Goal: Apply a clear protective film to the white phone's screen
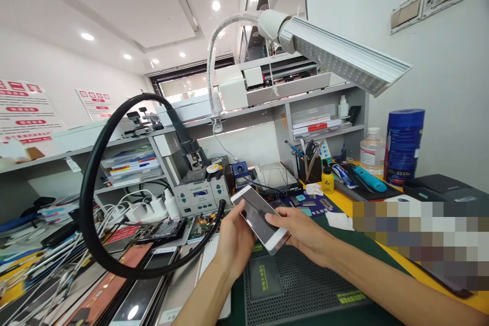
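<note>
A white-framed smartphone (260, 216) with a dark screen is held tilted above the work mat, screen up. My left hand (234, 237) grips its left edge, thumb on the frame near the top left. My right hand (296, 224) holds the lower right side, with its thumb lying on the glass. At the phone's bottom edge a clear layer sticks out, perhaps a case or film. Beneath both hands is a dark perforated repair mat (305, 285) with yellow-green markings.
A black hose (86, 198) loops from the hot-air station (202, 196) on the left. Several phones and tablets (147, 285) lie in stacks at left. An LED lamp (340, 53) hangs overhead. On the right stand a yellow bottle (327, 179), a clear bottle (372, 155) and a blue canister (405, 147).
</note>
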`<state>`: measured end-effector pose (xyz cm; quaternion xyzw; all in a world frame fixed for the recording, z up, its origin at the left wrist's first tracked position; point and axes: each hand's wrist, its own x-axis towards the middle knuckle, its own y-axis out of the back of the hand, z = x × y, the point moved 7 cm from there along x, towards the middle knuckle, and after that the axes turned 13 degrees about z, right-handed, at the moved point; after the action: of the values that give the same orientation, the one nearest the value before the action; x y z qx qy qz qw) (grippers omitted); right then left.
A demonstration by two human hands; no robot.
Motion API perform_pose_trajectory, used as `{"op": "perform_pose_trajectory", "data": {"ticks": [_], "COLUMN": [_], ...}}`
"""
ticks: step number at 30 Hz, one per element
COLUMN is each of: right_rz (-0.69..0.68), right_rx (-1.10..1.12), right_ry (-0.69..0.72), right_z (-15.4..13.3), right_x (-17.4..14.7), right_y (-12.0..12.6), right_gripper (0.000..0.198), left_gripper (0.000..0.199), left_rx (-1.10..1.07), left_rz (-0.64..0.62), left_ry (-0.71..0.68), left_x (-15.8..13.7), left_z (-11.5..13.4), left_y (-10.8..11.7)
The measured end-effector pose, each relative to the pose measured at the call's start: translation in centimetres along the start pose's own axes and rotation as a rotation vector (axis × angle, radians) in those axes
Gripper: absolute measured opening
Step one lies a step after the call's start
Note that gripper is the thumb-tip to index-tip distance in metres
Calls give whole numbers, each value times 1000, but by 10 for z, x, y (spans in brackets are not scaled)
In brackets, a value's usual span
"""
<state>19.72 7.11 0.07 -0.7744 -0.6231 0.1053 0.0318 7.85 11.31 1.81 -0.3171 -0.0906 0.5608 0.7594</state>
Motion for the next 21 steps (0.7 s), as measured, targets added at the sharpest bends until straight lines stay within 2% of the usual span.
{"op": "perform_pose_trajectory", "data": {"ticks": [6, 14, 21], "right_rz": [-10, -72, -96], "right_rx": [1, -45, -40], "right_ry": [-14, -24, -43], "right_z": [13, 16, 21], "right_x": [-8, -12, -15], "right_y": [-15, -21, -26], "right_gripper": [40, 43, 48], "left_gripper": [37, 38, 39], "left_rx": [-11, -11, -10], "left_rz": [37, 36, 28], "left_ry": [89, 167, 199], "left_x": [-5, -6, -9], "left_z": [-14, -19, -19], "left_y": [5, 17, 17]}}
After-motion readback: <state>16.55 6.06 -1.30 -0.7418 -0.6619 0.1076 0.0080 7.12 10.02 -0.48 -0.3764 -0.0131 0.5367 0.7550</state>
